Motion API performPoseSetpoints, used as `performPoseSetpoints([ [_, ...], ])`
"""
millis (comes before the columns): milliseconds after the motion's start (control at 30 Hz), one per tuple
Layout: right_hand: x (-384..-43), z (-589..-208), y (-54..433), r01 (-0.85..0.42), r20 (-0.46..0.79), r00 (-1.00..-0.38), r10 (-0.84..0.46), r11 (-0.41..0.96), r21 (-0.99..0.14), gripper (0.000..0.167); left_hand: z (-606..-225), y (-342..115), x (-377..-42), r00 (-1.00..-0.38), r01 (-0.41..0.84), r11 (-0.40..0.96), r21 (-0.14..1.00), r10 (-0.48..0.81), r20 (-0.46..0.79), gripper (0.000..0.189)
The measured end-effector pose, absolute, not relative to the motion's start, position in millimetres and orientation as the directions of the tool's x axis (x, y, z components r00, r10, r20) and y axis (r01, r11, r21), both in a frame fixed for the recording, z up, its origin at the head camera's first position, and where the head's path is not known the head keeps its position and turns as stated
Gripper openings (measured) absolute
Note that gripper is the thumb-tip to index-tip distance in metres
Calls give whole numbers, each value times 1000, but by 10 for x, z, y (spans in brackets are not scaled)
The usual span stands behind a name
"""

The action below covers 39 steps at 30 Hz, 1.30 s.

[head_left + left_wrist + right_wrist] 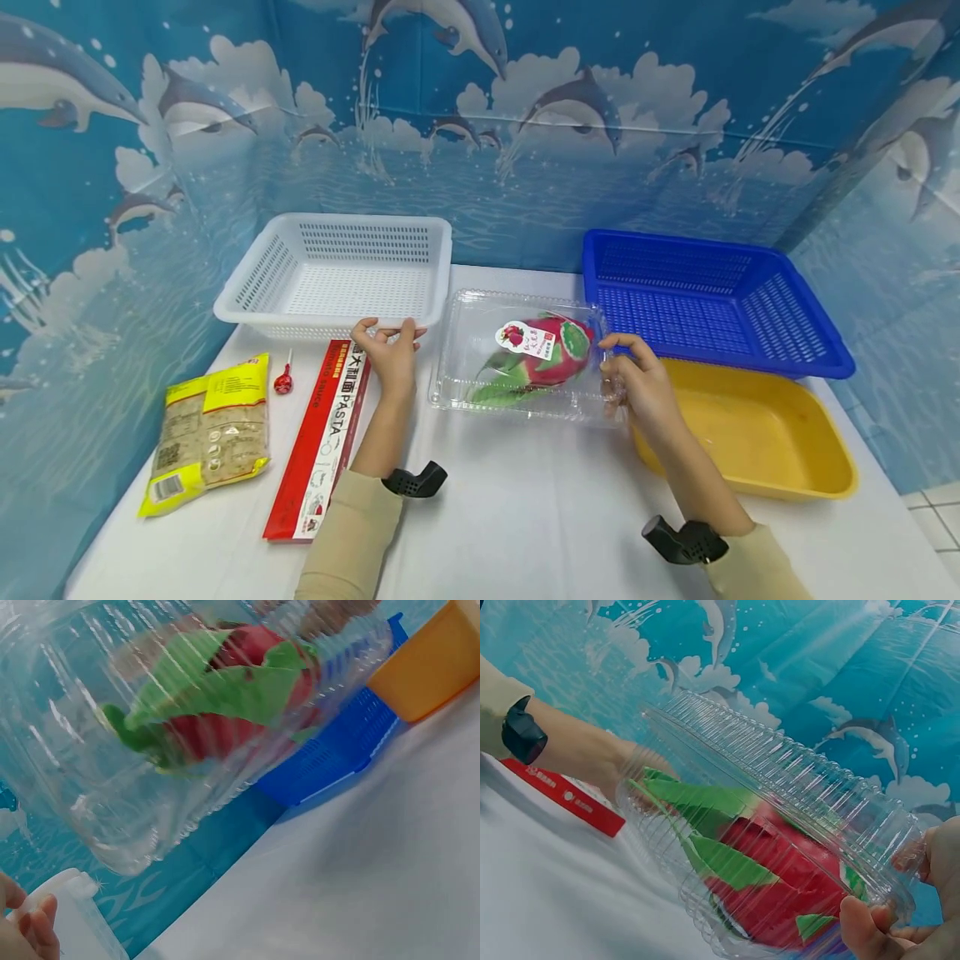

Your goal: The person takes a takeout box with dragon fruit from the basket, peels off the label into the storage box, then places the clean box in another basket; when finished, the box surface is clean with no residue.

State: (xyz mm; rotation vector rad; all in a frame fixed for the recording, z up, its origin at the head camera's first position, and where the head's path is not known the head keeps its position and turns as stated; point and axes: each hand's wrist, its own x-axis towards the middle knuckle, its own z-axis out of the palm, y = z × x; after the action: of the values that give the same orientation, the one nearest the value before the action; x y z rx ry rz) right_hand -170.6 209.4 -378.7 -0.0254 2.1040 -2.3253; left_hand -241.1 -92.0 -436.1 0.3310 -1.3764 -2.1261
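Note:
A clear plastic clamshell container point(465, 350) with a red and green dragon fruit point(555, 354) inside is raised over the table, its lid bearing a white label point(527, 340). My right hand point(643, 385) pinches the container's right end, thumb and fingers on its edge in the right wrist view. To the left of the container, my left hand point(392, 354) has its fingers loosely bent, overlapping the front rim of the white basket point(330, 320) and holding nothing. In the left wrist view, its fingertips point(45, 919) show low in the corner.
A blue basket point(817, 333) stands at the back right, with a yellow basin point(757, 425) in front of it. On the left lie a red pasta box point(311, 454), a red lollipop point(283, 382) and a yellow-ended food bag point(213, 429). A dolphin-print curtain point(480, 183) hangs behind the table.

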Motion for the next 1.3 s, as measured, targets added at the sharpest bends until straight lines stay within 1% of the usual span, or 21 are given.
performPoseSetpoints([
  [267,-1602,-3946,2054,-12,11,-1000,15,-29,-1000,28,-4303,-965,-2380,-846,257,-283,924,-529,73,46],
  [367,-1581,-4000,2048,-8,8,-1000,21,-13,-1000,30,-4291,-972,-2383,-853,242,-280,929,-517,67,46],
  [800,-1531,-4194,2030,-21,22,-999,25,39,-999,31,-4245,-1021,-2384,-866,205,-289,935,-498,36,46],
  [1100,-1509,-4285,2014,-11,13,-1000,24,96,-995,23,-4242,-1024,-2398,-869,189,-296,936,-495,19,46],
  [1300,-1503,-4326,2004,-10,13,-1000,29,94,-996,22,-4245,-1014,-2406,-867,191,-286,939,-498,25,46],
])
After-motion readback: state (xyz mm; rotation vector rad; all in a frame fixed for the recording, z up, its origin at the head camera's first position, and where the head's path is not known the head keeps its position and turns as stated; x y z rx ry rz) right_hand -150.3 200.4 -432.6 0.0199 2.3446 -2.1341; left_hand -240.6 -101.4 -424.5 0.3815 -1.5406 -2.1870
